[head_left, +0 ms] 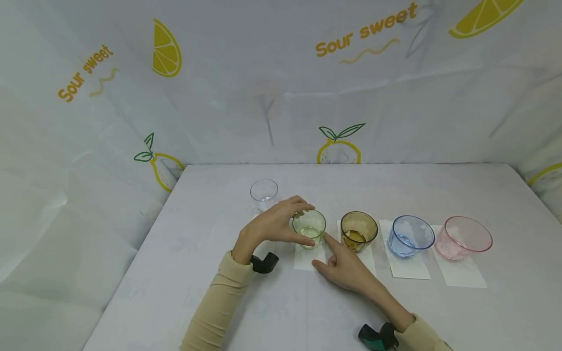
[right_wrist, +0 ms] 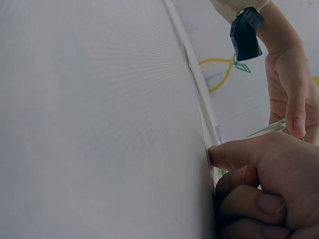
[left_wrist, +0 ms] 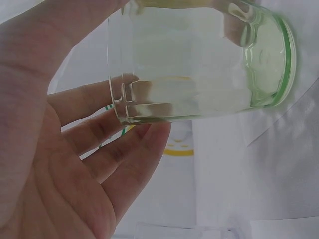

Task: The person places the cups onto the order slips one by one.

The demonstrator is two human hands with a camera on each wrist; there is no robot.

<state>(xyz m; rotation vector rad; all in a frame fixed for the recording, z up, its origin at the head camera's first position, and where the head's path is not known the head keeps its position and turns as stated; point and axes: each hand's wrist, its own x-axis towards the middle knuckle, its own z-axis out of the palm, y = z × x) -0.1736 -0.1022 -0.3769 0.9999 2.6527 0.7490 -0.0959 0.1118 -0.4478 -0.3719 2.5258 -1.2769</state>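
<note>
My left hand [head_left: 276, 222] grips a light green drinking glass [head_left: 309, 229] between its thumb and fingers, from the left side. In the left wrist view the clear-walled glass [left_wrist: 199, 64] shows its thick green base, with my fingers curled round the rim end. Under the green glass lies a white paper slip [head_left: 309, 263]. My right hand [head_left: 347, 267] is at the slip's right edge, index finger stretched to the glass's lower side and thumb over the slip. The other fingers of the right hand [right_wrist: 294, 184] are tucked in, and its thumb tip presses at the table surface.
To the right stand a brown glass [head_left: 359, 229], a blue glass [head_left: 408, 239] and a pink glass [head_left: 461, 241], each on a white slip. A colourless glass [head_left: 264, 190] stands behind my left hand. A lemon-printed white curtain [head_left: 246, 112] hangs along the table's back edge.
</note>
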